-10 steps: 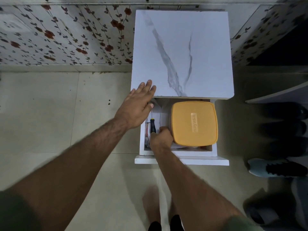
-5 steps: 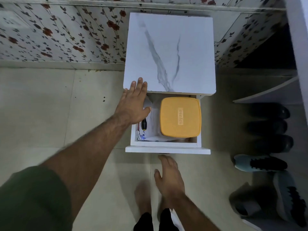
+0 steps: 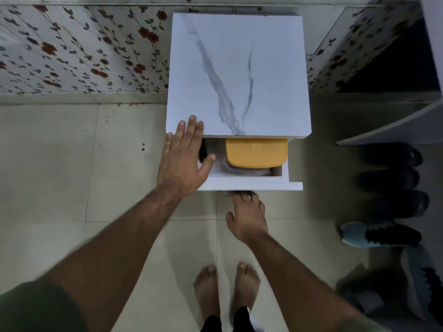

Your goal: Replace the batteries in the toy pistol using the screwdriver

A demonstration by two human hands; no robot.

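My left hand [image 3: 183,161] lies flat with its fingers straight, the fingertips [image 3: 192,119] resting on the near left corner of the small white cabinet with the grey-veined marble-look top [image 3: 239,68], the palm over the left end of the white pull-out drawer [image 3: 249,183] below it. My right hand [image 3: 247,219] reaches forward beneath the drawer's front panel; its fingertips go under the panel's lower edge and out of sight (so I cannot tell whether they are curled round anything), while the thumb sticks out to the left.

The drawer stands partly out. Inside it sits a rounded square container with a yellow-orange plastic lid [image 3: 256,153], its far edge tucked beneath the cabinet top. The screwdriver and the toy pistol I cannot make out; the drawer's left part is covered by my left hand and dark behind it.

My bare feet [image 3: 226,286] stand on the pale floor tiles [image 3: 72,176] just in front of the cabinet. Behind is a wall with a red-flower and dark-leaf pattern [image 3: 84,49]. To the right, a row of dark shoes and a light blue sneaker [image 3: 378,234] sit on the floor.
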